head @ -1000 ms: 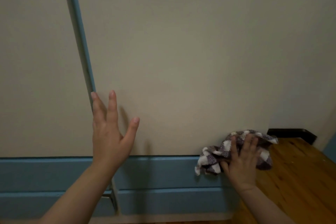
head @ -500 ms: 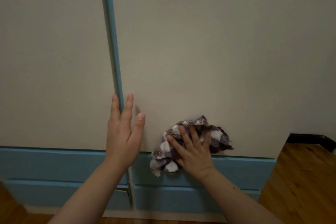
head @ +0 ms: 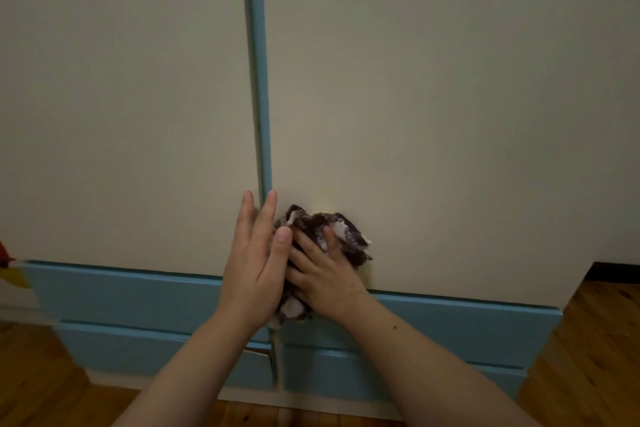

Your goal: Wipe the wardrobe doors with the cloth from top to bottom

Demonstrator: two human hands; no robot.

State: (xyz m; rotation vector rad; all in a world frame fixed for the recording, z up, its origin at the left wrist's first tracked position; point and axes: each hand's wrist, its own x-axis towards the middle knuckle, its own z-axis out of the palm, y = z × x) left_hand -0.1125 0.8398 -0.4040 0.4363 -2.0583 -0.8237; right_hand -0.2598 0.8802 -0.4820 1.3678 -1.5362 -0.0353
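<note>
The cloth (head: 325, 236) is a bunched-up dark and white rag, pressed flat against the right wardrobe door (head: 433, 97), low down near its bottom edge. The right hand (head: 322, 274) lies on top of it with the fingers spread out, pushing it onto the door. Some cloth sticks out above the fingers, and a bit hangs down under the palm.

The left hand (head: 254, 263) is just beside the right one, and its thumb touches the cloth. It holds nothing. Its fingers are straight and close together, pointing up, and they cover the bottom of the blue strip (head: 258, 62) that runs up between the two doors.

The left wardrobe door (head: 121, 97) is plain and pale, like the right one. Both doors have lots of bare room above the hands, going up out of view. Right below the hands, the doors end at a blue base board (head: 121, 291), with another blue step under it. Under that is the wooden floor (head: 595, 350). The right door ends at a side edge far to the right. Something red and yellow (head: 8, 267) peeks in at the left edge; I cannot tell what it is.
</note>
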